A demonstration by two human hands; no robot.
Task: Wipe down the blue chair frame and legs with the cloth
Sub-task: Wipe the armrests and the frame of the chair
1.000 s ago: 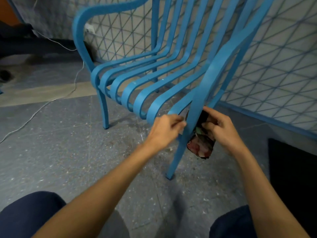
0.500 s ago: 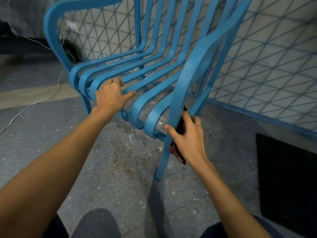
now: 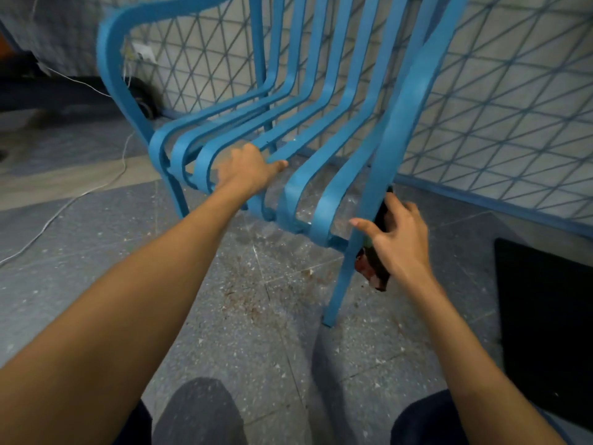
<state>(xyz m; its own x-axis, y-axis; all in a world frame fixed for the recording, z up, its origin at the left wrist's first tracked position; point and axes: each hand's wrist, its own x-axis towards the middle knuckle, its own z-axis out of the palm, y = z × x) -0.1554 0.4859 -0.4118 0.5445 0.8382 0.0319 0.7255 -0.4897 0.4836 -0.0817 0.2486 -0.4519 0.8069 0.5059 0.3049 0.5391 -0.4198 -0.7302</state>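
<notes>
Shifting left hand [image 3: 247,170] from cloth [image 3: 373,271] to seat [image 3: 288,203]

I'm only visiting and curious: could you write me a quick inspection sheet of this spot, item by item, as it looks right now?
Surface: speckled grey floor.
Job's things: blue chair on the floor; dark reddish cloth against its near front leg.
Clutter: brownish specks scattered under the chair.
Hands: left hand lies on the seat slats, blurred, so its grip is unclear; right hand grips the cloth against the leg.
Cables: white cable trails over the floor at left.
Surroundings: wall with a blue diamond grid; black mat at right.
</notes>
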